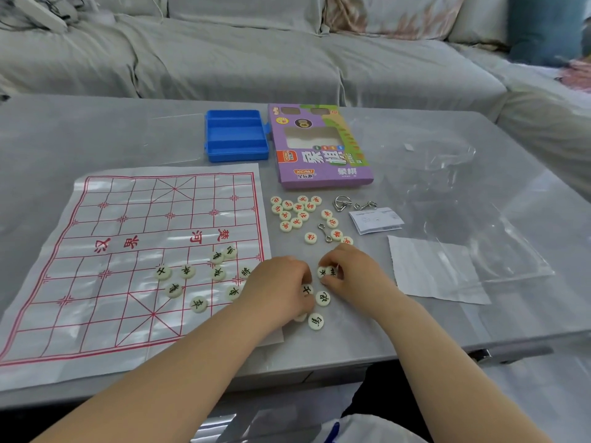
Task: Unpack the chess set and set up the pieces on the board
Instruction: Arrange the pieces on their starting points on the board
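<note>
Xiangqi discs (323, 298): prob. light, hard, slick; pinch at rims. Right hand (351, 273) pinches two; left hand (278, 289) curled, hold unclear.

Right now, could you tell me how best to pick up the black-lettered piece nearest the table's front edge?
Probably pinch the piece across its rim, from above and the right: it is a low disc lying flat, face-up, and the left hand crowds its far-left side.

Board (128, 251) – white, red grid lines; pieces (297, 212) – cream, red or black characters; case (236, 135) – blue; box (319, 148) – purple.
</note>
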`<state>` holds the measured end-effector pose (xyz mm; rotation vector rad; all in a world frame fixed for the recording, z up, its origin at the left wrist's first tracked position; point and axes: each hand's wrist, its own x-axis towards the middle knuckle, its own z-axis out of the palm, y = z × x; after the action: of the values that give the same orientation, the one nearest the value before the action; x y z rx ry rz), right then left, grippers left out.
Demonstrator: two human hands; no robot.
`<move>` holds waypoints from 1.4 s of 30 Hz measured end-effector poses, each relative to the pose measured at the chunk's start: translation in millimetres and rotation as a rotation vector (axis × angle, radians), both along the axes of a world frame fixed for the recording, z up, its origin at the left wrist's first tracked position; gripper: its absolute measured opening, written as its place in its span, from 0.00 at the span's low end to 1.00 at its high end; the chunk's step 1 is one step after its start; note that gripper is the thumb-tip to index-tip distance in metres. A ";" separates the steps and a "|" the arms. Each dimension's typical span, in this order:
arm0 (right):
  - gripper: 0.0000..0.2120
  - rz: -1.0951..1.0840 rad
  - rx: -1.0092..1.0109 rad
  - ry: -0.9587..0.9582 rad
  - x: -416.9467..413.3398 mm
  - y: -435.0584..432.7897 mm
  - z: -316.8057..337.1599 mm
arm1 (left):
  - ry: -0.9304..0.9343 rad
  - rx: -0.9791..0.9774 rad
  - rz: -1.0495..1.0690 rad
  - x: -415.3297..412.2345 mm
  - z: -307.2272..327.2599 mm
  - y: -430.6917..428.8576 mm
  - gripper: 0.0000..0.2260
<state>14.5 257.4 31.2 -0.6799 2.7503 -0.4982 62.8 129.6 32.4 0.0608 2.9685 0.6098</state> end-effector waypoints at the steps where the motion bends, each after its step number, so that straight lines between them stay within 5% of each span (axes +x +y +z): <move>1: 0.13 0.001 -0.006 0.004 0.2 -0.4 0.1 | 0.032 0.036 0.003 2.8 0.5 -4.1 0.13; 16: 0.16 0.190 -0.017 0.010 23.8 -105.5 6.4 | 0.210 0.164 0.490 81.4 -10.0 -133.8 0.11; 42: 0.15 0.026 -0.081 -0.057 3.7 -86.4 9.6 | 0.348 0.136 0.391 85.5 -40.8 -158.8 0.11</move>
<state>18.3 171.1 40.7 -0.7079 2.6768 -0.6167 148.3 -29.2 -8.4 -0.4592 3.2929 0.9321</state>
